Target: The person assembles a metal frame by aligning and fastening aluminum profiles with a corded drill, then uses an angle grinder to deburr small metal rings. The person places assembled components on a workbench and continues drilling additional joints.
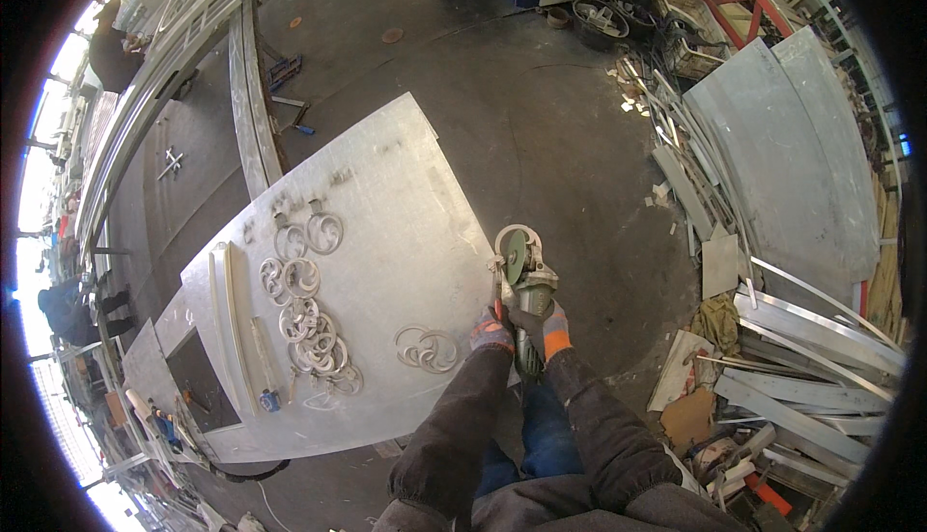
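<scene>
Both my gloved hands hold an angle grinder point(524, 286) with a green disc, just off the right edge of a large grey metal sheet point(386, 175). My left hand point(491, 329) grips its side handle. My right hand point(548, 327) wraps around the body behind the disc. The disc stands on edge beside the sheet's rim. On the sheet lie several curled metal scroll ornaments point(304, 310), and one scroll piece point(426, 349) lies nearest my left hand.
Flat metal bars point(232, 315) and a blue tape measure point(269, 400) lie at the sheet's left. Stacked sheets and strips point(792, 175) fill the right side. A long metal frame point(253, 88) runs up the left. People stand far left point(111, 49).
</scene>
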A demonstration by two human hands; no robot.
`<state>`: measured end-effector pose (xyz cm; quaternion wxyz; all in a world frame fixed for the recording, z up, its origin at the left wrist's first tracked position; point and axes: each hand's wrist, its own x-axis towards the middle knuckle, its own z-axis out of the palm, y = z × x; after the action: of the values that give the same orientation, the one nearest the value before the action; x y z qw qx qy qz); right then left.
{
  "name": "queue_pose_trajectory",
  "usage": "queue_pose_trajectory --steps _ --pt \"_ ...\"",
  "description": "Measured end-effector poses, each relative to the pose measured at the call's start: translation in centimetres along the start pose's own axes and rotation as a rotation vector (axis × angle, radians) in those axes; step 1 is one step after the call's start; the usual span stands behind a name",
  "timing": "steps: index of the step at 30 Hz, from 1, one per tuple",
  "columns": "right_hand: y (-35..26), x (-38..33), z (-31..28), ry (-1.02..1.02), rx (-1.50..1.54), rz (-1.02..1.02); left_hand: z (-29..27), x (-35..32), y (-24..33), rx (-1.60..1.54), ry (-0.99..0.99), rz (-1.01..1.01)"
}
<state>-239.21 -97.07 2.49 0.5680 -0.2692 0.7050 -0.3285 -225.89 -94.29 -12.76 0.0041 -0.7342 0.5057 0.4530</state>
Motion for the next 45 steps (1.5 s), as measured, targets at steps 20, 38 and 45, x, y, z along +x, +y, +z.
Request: queue_pose_trajectory --steps 20,38,45 --pt "-2.3 5.9 -10.1 -0.273 -0.37 -0.022 -14.7 -2.1 2.8 0.408 -0.087 0.238" --pt "-5.2 7.4 -10.7 -0.448 -0.705 0.091 -15.1 -1.0 2.4 0.58 -0.159 0.261" --pt "-1.0 3.2 -10.3 -0.309 -0.046 -0.011 -11.5 -1.3 0.1 0.474 -0.139 0.278"
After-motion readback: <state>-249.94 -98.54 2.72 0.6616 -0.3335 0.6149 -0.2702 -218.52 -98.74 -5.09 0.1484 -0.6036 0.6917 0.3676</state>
